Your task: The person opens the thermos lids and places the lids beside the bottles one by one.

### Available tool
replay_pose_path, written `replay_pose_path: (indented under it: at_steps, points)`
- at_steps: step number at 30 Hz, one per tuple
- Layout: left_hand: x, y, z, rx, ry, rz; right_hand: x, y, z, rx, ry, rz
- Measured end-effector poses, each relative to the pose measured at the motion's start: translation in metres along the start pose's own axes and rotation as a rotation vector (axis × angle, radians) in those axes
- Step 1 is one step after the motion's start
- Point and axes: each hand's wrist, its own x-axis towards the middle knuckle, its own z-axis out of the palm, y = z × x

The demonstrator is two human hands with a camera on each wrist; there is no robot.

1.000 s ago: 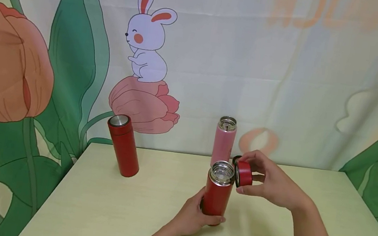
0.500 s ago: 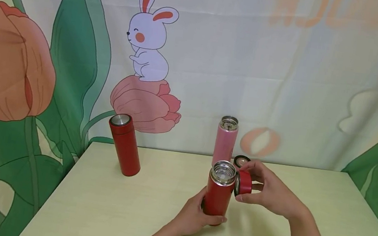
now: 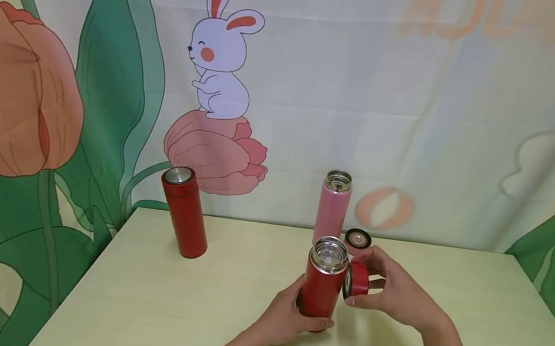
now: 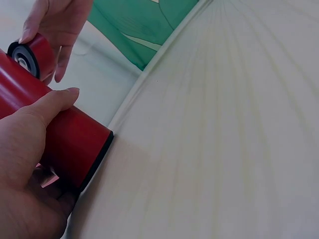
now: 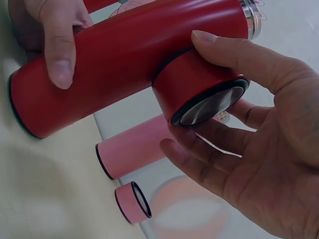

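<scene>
My left hand (image 3: pixel 283 315) grips an uncapped red thermos (image 3: pixel 321 291) low on its body, fingers and thumb wrapped around it. The thermos stands upright on the table, its steel mouth facing up. Beside its upper right side, my right hand (image 3: pixel 400 295) pinches the red lid (image 3: pixel 359 279) between thumb and fingers. Turned on its side, the lid has its black-rimmed underside toward the thermos. The right wrist view shows the lid's silver top (image 5: pixel 209 107) and the thumb across its side.
Behind the held thermos stands an uncapped pink thermos (image 3: pixel 332 211), with its pink lid (image 5: pixel 130 203) on the table beside it. A capped red thermos (image 3: pixel 185 222) stands at the left of the pale table (image 3: pixel 136 306). A printed cloth (image 3: pixel 309 84) hangs behind.
My right hand has lowered a little with the red lid along the thermos's side, bringing the pink lid behind into view. The left hand keeps its grip; the head view shifts slightly.
</scene>
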Motion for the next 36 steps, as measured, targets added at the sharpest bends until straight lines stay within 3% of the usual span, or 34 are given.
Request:
replay_pose_path:
  at_steps: [13,36]
  points:
    - [0.0,0.002,0.002,-0.006,-0.004,0.006,-0.001,0.021,0.005,-0.041,-0.046,-0.019]
    - [0.001,0.001,-0.001,0.012,0.032,0.018,0.003,0.03,0.013,-0.072,-0.074,0.064]
